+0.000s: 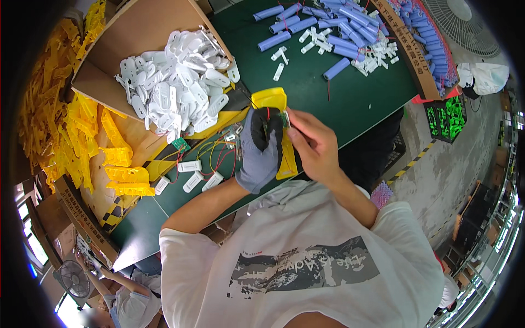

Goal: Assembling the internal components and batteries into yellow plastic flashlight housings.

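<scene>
My left hand [257, 150], in a grey glove with black fingers, grips a yellow plastic shell [270, 98] over the table's near edge. A bit of red wire and a dark green part show by the gloved fingers, mostly hidden. My bare right hand [316, 146] is closed in a pinch against the shell's right side. A small pale piece shows at its fingertips, too covered to name. Left of the glove lie white oblong modules [190, 167] with red and yellow wires, beside a small green circuit board [180, 144].
A cardboard box [104, 57] full of white plastic covers [180, 82] stands at the far left. Yellow shells [127, 175] are heaped left of it. Blue cylindrical cells [336, 69] and small white brackets [377, 57] lie on the green table [240, 22]. Another person [131, 303] sits at lower left.
</scene>
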Motion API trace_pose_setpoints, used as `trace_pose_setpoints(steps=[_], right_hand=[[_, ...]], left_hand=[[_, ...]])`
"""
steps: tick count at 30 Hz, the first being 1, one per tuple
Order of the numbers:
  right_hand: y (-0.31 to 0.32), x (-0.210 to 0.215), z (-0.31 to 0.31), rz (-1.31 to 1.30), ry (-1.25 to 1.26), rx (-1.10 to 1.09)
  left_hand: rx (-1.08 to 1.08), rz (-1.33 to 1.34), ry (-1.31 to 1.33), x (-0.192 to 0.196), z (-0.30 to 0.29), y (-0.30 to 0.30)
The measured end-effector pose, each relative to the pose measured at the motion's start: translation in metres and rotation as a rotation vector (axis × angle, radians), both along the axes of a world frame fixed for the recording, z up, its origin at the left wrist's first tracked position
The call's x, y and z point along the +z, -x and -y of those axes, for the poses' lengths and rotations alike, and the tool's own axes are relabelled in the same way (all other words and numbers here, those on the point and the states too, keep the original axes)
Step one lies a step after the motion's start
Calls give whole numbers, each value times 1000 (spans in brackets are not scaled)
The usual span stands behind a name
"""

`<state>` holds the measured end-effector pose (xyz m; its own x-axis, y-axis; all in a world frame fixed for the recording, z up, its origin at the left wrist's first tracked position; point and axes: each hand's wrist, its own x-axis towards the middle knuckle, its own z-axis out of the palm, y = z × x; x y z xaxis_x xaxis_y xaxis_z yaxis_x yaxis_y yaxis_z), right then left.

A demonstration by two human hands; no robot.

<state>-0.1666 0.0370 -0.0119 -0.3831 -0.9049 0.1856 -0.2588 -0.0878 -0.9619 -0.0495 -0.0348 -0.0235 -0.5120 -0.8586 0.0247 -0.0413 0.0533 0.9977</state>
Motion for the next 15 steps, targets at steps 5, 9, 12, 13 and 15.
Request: trace_pose_setpoints(steps=[5, 9, 12, 13, 15], right_hand=[[-3, 1, 5, -29, 18, -7], [-3, 15, 5, -136, 154, -24], [2, 5, 7, -118, 179, 51], [7, 3, 6, -70, 147, 99], [11, 7, 9, -5, 144, 96]], left_hand=[[-17, 55, 216, -1, 12, -1], [96, -33, 292, 2, 1, -4], [118, 3, 360, -16, -2, -15], [113, 88, 440, -20, 0, -17], [128, 34, 156, -6, 6, -6]])
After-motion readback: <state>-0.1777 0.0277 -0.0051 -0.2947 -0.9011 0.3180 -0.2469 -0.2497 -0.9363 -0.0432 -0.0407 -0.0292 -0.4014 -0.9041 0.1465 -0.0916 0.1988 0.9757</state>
